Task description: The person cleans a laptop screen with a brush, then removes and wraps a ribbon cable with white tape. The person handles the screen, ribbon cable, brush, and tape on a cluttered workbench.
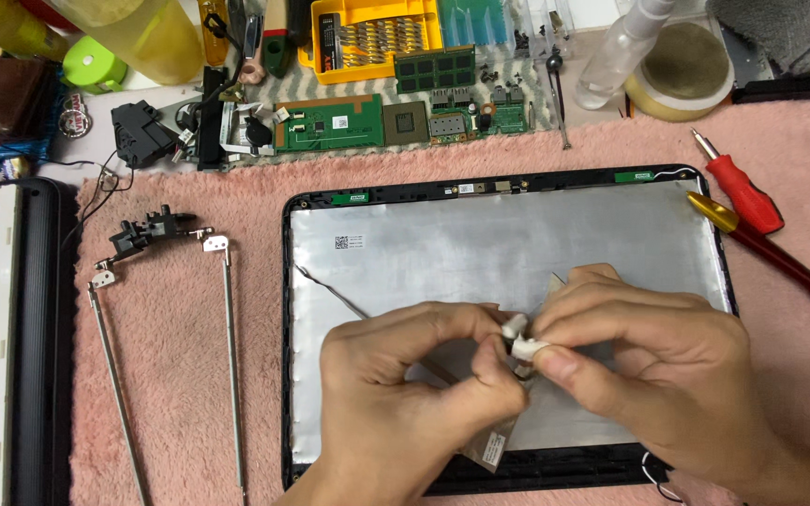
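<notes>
The laptop lid panel (508,253) lies flat on the pink mat (180,375). Above its middle, the left hand (414,394) and right hand (649,375) pinch a small white connector (520,337) on a thin, probably fragile flat cable (489,448), best held by the plug. Left of the panel lie hinge rails (227,356); to its right, screwdrivers (752,215).

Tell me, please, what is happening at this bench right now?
A person's left hand and right hand pinch a small white connector together over a laptop screen lid lying foil side up on a pink mat. Two metal hinges lie to the left, screwdrivers to the right, circuit boards behind.
</notes>
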